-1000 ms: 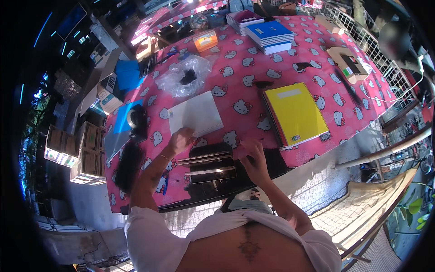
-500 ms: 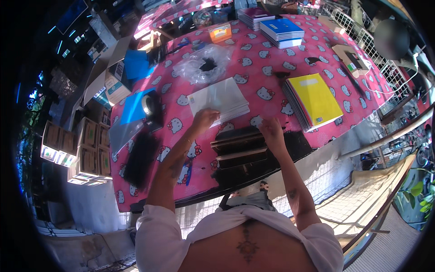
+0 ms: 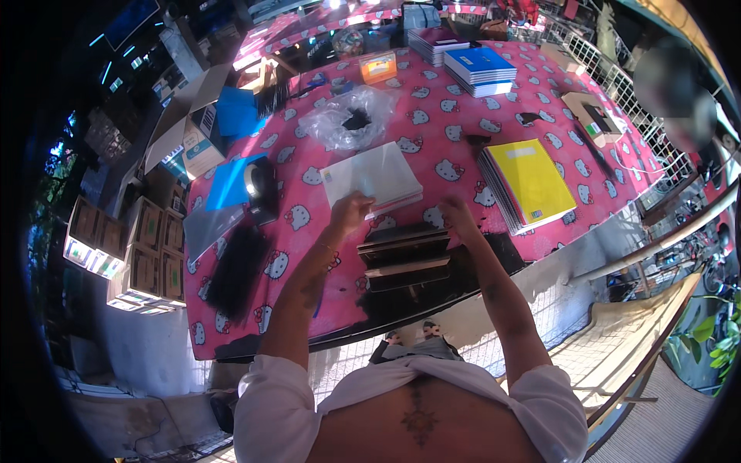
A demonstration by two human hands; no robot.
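A pale, flat booklet [image 3: 376, 180] with a thin stack under it is touched at its near edge by the left hand [image 3: 351, 212], fingers curled on it, its long axis running away and to the left, while the right hand [image 3: 455, 214] is pressed half-closed on a dark machine [image 3: 407, 255] just beneath both hands.

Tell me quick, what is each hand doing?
Left hand: touching the white booklet stack; grip cannot be told.
Right hand: at the black stack; cannot be told.
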